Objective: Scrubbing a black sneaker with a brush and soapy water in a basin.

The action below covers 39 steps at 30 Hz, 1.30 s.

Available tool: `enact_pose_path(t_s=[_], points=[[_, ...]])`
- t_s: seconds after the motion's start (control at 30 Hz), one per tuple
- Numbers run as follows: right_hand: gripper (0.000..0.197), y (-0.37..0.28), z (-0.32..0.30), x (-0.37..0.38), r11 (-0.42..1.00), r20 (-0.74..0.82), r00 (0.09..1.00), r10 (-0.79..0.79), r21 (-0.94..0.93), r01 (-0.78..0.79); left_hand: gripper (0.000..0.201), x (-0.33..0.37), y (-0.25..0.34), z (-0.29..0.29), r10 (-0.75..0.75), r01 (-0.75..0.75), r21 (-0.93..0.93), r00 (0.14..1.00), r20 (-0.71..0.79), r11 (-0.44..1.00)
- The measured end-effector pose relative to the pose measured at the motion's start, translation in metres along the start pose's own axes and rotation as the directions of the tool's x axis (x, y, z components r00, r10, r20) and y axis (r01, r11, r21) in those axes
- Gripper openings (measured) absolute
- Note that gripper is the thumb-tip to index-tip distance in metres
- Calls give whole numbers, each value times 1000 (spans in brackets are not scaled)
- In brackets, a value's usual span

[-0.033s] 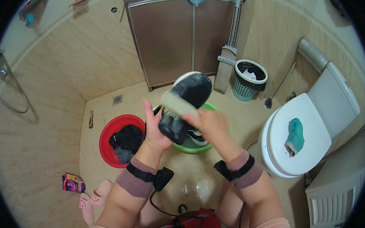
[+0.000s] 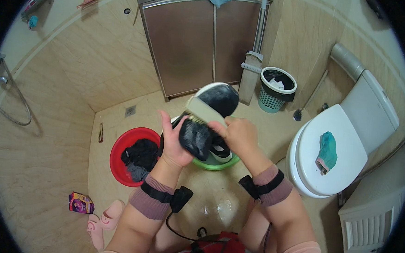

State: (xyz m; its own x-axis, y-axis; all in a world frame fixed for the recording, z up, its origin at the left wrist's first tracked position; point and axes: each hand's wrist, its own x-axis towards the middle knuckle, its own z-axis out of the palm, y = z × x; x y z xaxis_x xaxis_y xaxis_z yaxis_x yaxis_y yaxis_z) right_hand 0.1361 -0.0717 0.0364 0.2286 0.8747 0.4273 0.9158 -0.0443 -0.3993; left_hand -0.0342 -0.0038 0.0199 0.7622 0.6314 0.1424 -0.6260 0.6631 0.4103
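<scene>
Dark shoe [image 2: 196, 137] is up over the green basin [image 2: 215, 166], braced on the left hand [image 2: 176, 145] — thumb splayed clear, palm against the shoe, fingers hidden behind it, so can't tell how tight. Right hand [image 2: 239, 134] is wrapped round 1 end of the brush [image 2: 206, 112], which lies across the shoe, bristles down. Risk: hard strokes against that loose-looking thumb could twist the shoe free; if brush or handle is wet, it could slip too. Around: 2nd shoe [image 2: 220, 151] sits in the green basin right below, so a drop would likely hit it. Red basin [image 2: 116, 156] with dark cloth [image 2: 140, 153] crowds the left side. Cable [image 2: 174, 227] off the left forearm loops near the lap — possible snag. Toilet [image 2: 296, 178] limits room on the right.
</scene>
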Motion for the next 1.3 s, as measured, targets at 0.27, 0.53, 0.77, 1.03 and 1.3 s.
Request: enact_pose_path(t_s=[0.27,0.53,0.77,1.03,1.3], points=[[65,-32,-1,-21,994,137,989,-63,92,51,96,-4,9,-18,52,-49,-76,998,36,996],[64,-51,11,-41,988,181,977,-110,126,88,88,-7,4,-15,69,-70,-17,995,-77,997],[63,-13,-1,-4,1000,-22,1000,10,-1,-10,97,0,0,-6,-16,16,-13,1000,12,1000],[63,-1,0,0,1000,-30,999,30,-7,-30,98,2,-7,7,-11,13,14,997,-80,1000],[66,-38,11,-27,992,87,989,-118,60,113,98,-5,5,-6,23,-26,-25,996,-90,999]])
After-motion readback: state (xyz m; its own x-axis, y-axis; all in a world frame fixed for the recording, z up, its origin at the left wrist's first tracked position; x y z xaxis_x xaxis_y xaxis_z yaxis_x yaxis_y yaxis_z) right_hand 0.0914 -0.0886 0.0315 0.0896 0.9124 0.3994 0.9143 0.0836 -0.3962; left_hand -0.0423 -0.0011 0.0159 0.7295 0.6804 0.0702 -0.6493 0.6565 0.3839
